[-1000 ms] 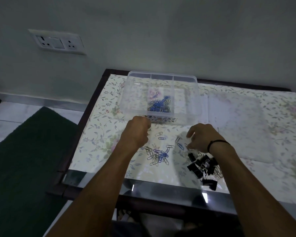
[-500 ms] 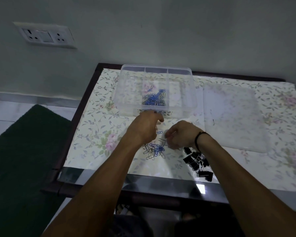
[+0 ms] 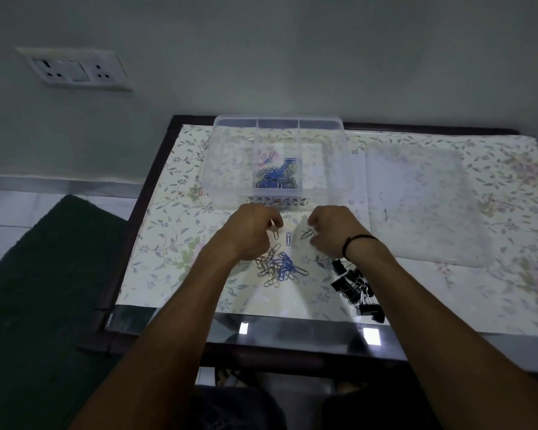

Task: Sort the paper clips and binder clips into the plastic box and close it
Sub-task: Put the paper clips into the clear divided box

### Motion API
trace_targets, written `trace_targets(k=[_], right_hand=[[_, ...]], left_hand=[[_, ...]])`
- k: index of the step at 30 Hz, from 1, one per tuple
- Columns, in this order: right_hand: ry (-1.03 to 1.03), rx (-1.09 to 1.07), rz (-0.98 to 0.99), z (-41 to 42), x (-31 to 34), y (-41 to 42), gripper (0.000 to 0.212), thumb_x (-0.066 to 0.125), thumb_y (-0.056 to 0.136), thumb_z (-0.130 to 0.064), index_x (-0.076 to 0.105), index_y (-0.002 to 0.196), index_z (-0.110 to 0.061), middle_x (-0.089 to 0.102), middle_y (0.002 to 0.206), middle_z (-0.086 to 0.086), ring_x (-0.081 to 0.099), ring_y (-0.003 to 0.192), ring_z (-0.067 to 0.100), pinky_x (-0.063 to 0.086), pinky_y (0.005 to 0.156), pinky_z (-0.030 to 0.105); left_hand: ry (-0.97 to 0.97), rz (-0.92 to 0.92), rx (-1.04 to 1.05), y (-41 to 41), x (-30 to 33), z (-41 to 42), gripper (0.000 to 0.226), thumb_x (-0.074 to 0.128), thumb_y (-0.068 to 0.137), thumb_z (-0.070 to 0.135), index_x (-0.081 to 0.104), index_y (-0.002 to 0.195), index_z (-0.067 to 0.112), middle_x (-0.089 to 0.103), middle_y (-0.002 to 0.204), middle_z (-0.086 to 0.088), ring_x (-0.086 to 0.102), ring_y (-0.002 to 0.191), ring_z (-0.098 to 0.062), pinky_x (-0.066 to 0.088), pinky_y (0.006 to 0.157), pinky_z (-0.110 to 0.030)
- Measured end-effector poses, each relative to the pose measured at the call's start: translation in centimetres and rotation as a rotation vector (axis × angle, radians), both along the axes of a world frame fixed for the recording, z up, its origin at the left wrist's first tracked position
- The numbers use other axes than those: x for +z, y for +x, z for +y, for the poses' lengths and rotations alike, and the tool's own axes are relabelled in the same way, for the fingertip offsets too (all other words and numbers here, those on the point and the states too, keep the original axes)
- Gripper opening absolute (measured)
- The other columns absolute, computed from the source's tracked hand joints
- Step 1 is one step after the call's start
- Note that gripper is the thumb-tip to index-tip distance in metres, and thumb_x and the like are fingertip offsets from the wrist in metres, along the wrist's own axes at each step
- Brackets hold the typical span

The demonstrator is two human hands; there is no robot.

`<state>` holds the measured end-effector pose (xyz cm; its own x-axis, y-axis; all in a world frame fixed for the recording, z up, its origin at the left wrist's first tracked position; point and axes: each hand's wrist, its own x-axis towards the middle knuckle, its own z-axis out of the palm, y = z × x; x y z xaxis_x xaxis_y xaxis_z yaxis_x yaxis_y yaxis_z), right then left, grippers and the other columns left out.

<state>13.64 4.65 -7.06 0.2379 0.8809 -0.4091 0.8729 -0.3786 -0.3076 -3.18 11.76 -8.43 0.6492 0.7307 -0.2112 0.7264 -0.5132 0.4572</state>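
Observation:
A clear plastic box (image 3: 227,169) with three compartments stands at the table's far side; several blue and silver paper clips (image 3: 277,176) lie in its middle compartment. A loose pile of paper clips (image 3: 277,268) lies on the table before me. My left hand (image 3: 249,231) hovers just above the pile's far end and pinches a silver paper clip (image 3: 275,233). My right hand (image 3: 331,231) pinches another paper clip (image 3: 307,234). One blue clip (image 3: 288,239) lies between the hands. Black binder clips (image 3: 356,288) are heaped near my right wrist.
The box's clear lid (image 3: 423,206) lies flat to the right of the box. The table (image 3: 448,305) has a floral cover and a glass front edge. A dark green mat (image 3: 44,274) covers the floor at left. A wall socket (image 3: 75,69) is upper left.
Both hands have pulled slightly apart over the pile, each now pinching a paper clip. The camera view has shifted a little.

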Motion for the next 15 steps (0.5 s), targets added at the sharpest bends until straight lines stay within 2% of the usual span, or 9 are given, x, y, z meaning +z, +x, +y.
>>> trace_targets(k=[1, 3, 5, 6, 8, 11, 13, 15], right_hand=[[-0.003, 0.040, -0.007, 0.0, 0.0, -0.4, 0.032, 0.059, 0.087, -0.007, 0.067, 0.117, -0.008, 0.066, 0.123, 0.011, 0.060, 0.114, 0.028, 0.051, 0.096, 0.032], [0.002, 0.107, 0.032, -0.2, 0.3, -1.0, 0.035, 0.057, 0.087, -0.007, 0.072, 0.116, -0.016, 0.068, 0.122, 0.004, 0.062, 0.112, 0.025, 0.050, 0.086, 0.021], [-0.025, 0.142, 0.092, -0.5, 0.7, -1.2, 0.036, 0.054, 0.088, -0.009, 0.074, 0.114, -0.025, 0.071, 0.116, -0.002, 0.064, 0.107, 0.021, 0.039, 0.064, 0.010], [-0.041, 0.159, 0.123, -0.6, 0.7, -1.1, 0.035, 0.054, 0.088, -0.011, 0.076, 0.110, -0.028, 0.073, 0.111, -0.003, 0.065, 0.102, 0.020, 0.035, 0.060, 0.008], [-0.083, 0.207, 0.164, -0.9, 0.9, -0.7, 0.030, 0.059, 0.087, -0.014, 0.077, 0.102, -0.032, 0.076, 0.100, -0.006, 0.066, 0.088, 0.015, 0.040, 0.061, 0.010], [-0.085, 0.219, 0.173, -1.2, 1.1, 0.2, 0.024, 0.066, 0.084, -0.015, 0.079, 0.097, -0.031, 0.077, 0.093, -0.009, 0.066, 0.086, 0.011, 0.050, 0.074, 0.018], [-0.029, 0.165, 0.182, -1.2, 1.1, 0.6, 0.023, 0.067, 0.083, -0.012, 0.079, 0.097, -0.026, 0.075, 0.090, -0.007, 0.066, 0.084, 0.010, 0.048, 0.069, 0.015], [0.031, 0.128, 0.163, -1.0, 0.9, 0.6, 0.024, 0.065, 0.084, -0.009, 0.079, 0.099, -0.021, 0.076, 0.096, -0.002, 0.067, 0.086, 0.013, 0.046, 0.066, 0.012]], left_hand=[[0.018, -0.008, -0.003, 0.3, -0.2, -0.1, 0.053, 0.058, 0.078, -0.011, 0.067, 0.121, 0.018, 0.066, 0.121, -0.005, 0.063, 0.111, -0.022, 0.053, 0.091, -0.031], [0.036, 0.033, -0.065, 0.9, -0.6, -0.5, 0.064, 0.059, 0.074, -0.013, 0.061, 0.130, 0.019, 0.058, 0.132, -0.007, 0.056, 0.120, -0.026, 0.050, 0.096, -0.036], [0.050, 0.076, -0.129, 1.4, -0.5, -1.0, 0.063, 0.059, 0.076, -0.011, 0.059, 0.131, 0.019, 0.052, 0.134, -0.008, 0.052, 0.121, -0.027, 0.048, 0.095, -0.035], [0.041, 0.085, -0.142, 1.5, -0.4, -1.2, 0.058, 0.058, 0.077, -0.009, 0.060, 0.129, 0.019, 0.053, 0.131, -0.008, 0.054, 0.119, -0.027, 0.048, 0.093, -0.034], [0.001, 0.107, -0.150, 1.3, 0.1, -1.4, 0.050, 0.055, 0.080, -0.008, 0.067, 0.121, 0.018, 0.061, 0.123, -0.005, 0.059, 0.114, -0.023, 0.049, 0.091, -0.028], [-0.112, 0.140, -0.170, 0.2, 0.9, -1.7, 0.039, 0.054, 0.085, -0.007, 0.078, 0.105, 0.017, 0.075, 0.110, 0.000, 0.068, 0.102, -0.015, 0.052, 0.088, -0.023], [-0.157, 0.097, -0.125, -0.7, 1.3, -1.5, 0.035, 0.056, 0.087, -0.005, 0.080, 0.101, 0.015, 0.077, 0.105, 0.001, 0.070, 0.099, -0.012, 0.054, 0.090, -0.023], [-0.111, 0.011, -0.013, -1.4, 1.5, -0.9, 0.036, 0.055, 0.086, -0.008, 0.079, 0.103, 0.014, 0.077, 0.105, -0.001, 0.070, 0.098, -0.012, 0.052, 0.089, -0.019]])
